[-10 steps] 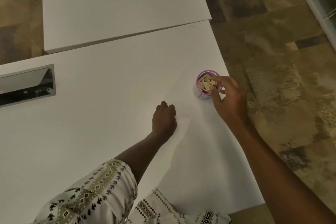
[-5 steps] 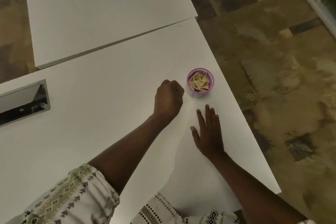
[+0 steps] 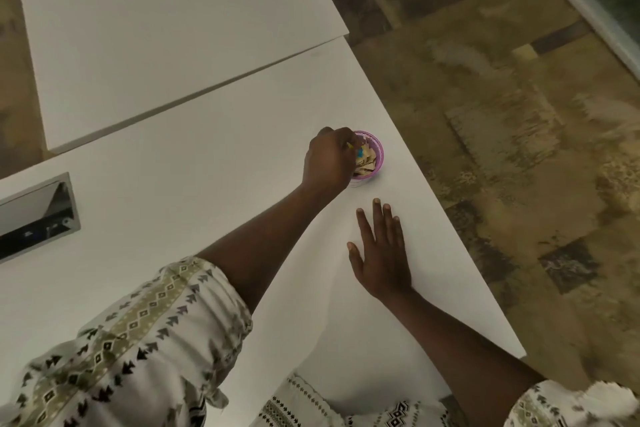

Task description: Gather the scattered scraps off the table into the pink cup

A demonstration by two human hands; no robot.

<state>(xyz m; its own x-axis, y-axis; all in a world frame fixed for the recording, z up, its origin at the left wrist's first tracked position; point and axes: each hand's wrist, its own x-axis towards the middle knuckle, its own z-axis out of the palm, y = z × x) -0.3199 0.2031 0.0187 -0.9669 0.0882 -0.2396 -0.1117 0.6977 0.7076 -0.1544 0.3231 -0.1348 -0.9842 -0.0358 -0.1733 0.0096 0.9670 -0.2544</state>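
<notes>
The pink cup [image 3: 374, 152] stands right of centre in the frame, close to the right-hand edge of my white table [image 3: 194, 163], and it is filled with tan paper scraps [image 3: 366, 167] — among them a bit of blue and yellow just under my fingertips. My left hand [image 3: 329, 159] sits over the cup's left rim, fingers bunched together and curled down into its mouth; whether they pinch a scrap I cannot tell, as the knuckles hide the tips. My right hand [image 3: 382, 253] lies below the cup in the frame, palm down and flat on the table, fingers spread and pointing toward the cup, not touching it. A patterned sleeve [image 3: 138, 336] covers my left upper arm at lower left. A metal cable hatch [image 3: 34, 215] is set into the table at the left edge — and a second white table [image 3: 166, 28] abuts along the top.
</notes>
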